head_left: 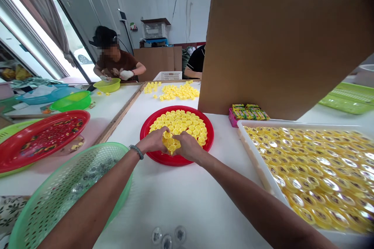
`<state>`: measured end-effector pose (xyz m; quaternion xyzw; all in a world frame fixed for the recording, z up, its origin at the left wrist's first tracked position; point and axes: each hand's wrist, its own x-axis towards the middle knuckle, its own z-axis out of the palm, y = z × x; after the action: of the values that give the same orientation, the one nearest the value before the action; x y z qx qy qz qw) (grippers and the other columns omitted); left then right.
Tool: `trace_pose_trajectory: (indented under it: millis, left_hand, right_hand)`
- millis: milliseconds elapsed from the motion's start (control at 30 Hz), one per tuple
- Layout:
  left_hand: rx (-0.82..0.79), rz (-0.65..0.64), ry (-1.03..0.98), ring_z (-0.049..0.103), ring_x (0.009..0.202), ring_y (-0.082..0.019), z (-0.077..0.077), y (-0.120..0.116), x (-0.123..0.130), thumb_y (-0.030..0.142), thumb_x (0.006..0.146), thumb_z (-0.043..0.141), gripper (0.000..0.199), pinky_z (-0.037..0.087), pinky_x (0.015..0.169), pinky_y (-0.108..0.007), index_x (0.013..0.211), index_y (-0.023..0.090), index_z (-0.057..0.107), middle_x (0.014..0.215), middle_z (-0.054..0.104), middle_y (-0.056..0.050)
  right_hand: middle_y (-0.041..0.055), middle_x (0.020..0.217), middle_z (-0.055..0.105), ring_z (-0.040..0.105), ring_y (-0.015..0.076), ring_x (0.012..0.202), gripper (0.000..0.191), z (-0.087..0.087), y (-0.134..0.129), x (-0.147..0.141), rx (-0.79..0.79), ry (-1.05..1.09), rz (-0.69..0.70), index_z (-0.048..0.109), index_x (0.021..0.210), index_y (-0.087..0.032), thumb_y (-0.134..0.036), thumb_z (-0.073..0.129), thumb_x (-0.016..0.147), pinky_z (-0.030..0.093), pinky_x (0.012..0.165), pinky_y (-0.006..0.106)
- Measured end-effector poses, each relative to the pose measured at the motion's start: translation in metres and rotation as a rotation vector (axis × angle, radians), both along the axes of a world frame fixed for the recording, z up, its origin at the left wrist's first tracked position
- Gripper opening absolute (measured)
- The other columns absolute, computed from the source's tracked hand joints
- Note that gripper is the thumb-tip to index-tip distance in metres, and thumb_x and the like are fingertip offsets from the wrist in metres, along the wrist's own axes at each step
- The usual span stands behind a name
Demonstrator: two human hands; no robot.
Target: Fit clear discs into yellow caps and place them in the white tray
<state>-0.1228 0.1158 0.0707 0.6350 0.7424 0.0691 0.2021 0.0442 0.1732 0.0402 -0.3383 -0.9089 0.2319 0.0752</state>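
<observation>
A round red tray (209, 140) lies on the white table, with many small yellow plastic cups (182, 118) spread across it. Over its near half, my left hand (156, 140) and my right hand (187, 147) face each other. Between them is a cluster of the yellow cups (172, 144), gripped from both sides by curled fingers. Some fingertips are hidden behind the cups. A beaded bracelet (137, 151) circles my left wrist. Near the table's front edge stand a few clear plastic domes (166, 241).
To the left is a green mesh basket (117, 148) of clear plastic pieces; beyond it, a red oval tray (73, 118). A white tray (257, 163) of domed yellow pieces fills the right. A cardboard sheet (277, 46) stands upright. A gloved co-worker (117, 60) sits across.
</observation>
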Motion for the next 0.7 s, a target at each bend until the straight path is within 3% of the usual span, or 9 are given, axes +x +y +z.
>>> trace_pose_trajectory:
  millis: [100, 200, 267, 367, 500, 600, 700]
  left_hand:
    - [0.063, 0.007, -0.023, 0.060, 0.088, -0.025, 0.017, -0.012, 0.024, 0.041, 0.047, 0.078, 0.078, 0.044, 0.065, -0.028, 0.115, 0.024, 0.043, 0.095, 0.061, -0.003]
    - [0.092, 0.013, -0.058, 0.059, 0.092, -0.026, 0.017, -0.033, 0.058, 0.044, 0.046, 0.079, 0.079, 0.044, 0.070, -0.030, 0.115, 0.024, 0.044, 0.098, 0.061, -0.004]
    - [0.092, 0.011, -0.096, 0.059, 0.092, -0.027, 0.005, -0.050, 0.082, 0.048, 0.046, 0.079, 0.079, 0.044, 0.071, -0.031, 0.113, 0.025, 0.044, 0.100, 0.061, -0.004]
    - [0.058, 0.012, -0.147, 0.059, 0.087, -0.026, -0.027, -0.072, 0.114, 0.049, 0.047, 0.079, 0.075, 0.044, 0.069, -0.032, 0.109, 0.024, 0.045, 0.099, 0.060, -0.006]
    - [-0.010, 0.030, -0.164, 0.059, 0.089, -0.028, -0.068, -0.078, 0.130, 0.048, 0.049, 0.077, 0.071, 0.045, 0.069, -0.033, 0.107, 0.022, 0.046, 0.092, 0.061, -0.008]
    - [-0.021, 0.034, -0.133, 0.058, 0.097, -0.030, -0.080, -0.070, 0.128, 0.047, 0.052, 0.076, 0.071, 0.045, 0.076, -0.034, 0.111, 0.021, 0.046, 0.098, 0.062, -0.009]
    - [0.002, 0.004, -0.115, 0.055, 0.104, -0.029, -0.078, -0.067, 0.124, 0.042, 0.056, 0.076, 0.073, 0.043, 0.083, -0.033, 0.119, 0.022, 0.045, 0.108, 0.060, -0.009]
  right_hand:
    - [0.0078, 0.110, 0.052, 0.055, 0.0222, 0.096, 0.062, 0.019, -0.011, 0.025, 0.020, 0.014, -0.022, 0.053, 0.125, -0.026, -0.033, 0.074, 0.067, 0.044, 0.074, 0.028]
    - [0.0066, 0.106, 0.053, 0.056, 0.0191, 0.090, 0.055, 0.025, -0.033, 0.060, 0.048, 0.029, -0.002, 0.054, 0.123, -0.026, -0.027, 0.071, 0.071, 0.044, 0.074, 0.027]
    - [0.0060, 0.106, 0.053, 0.057, 0.0177, 0.086, 0.053, 0.018, -0.050, 0.085, 0.054, 0.027, 0.016, 0.053, 0.122, -0.025, -0.023, 0.070, 0.071, 0.044, 0.074, 0.027]
    - [0.0064, 0.107, 0.053, 0.059, 0.0173, 0.084, 0.052, -0.007, -0.072, 0.114, 0.016, -0.019, 0.024, 0.054, 0.120, -0.024, -0.019, 0.069, 0.071, 0.045, 0.075, 0.027]
    - [0.0080, 0.108, 0.054, 0.060, 0.0188, 0.085, 0.052, -0.044, -0.078, 0.124, -0.057, -0.089, 0.040, 0.056, 0.119, -0.021, -0.018, 0.071, 0.069, 0.047, 0.078, 0.028]
    - [0.0093, 0.115, 0.052, 0.058, 0.0213, 0.095, 0.061, -0.057, -0.068, 0.119, -0.047, -0.077, 0.053, 0.050, 0.126, -0.022, -0.018, 0.071, 0.069, 0.046, 0.084, 0.030]
    - [0.0101, 0.125, 0.048, 0.054, 0.0219, 0.106, 0.072, -0.060, -0.058, 0.118, -0.042, -0.014, 0.070, 0.041, 0.134, -0.023, -0.018, 0.072, 0.069, 0.044, 0.090, 0.031]
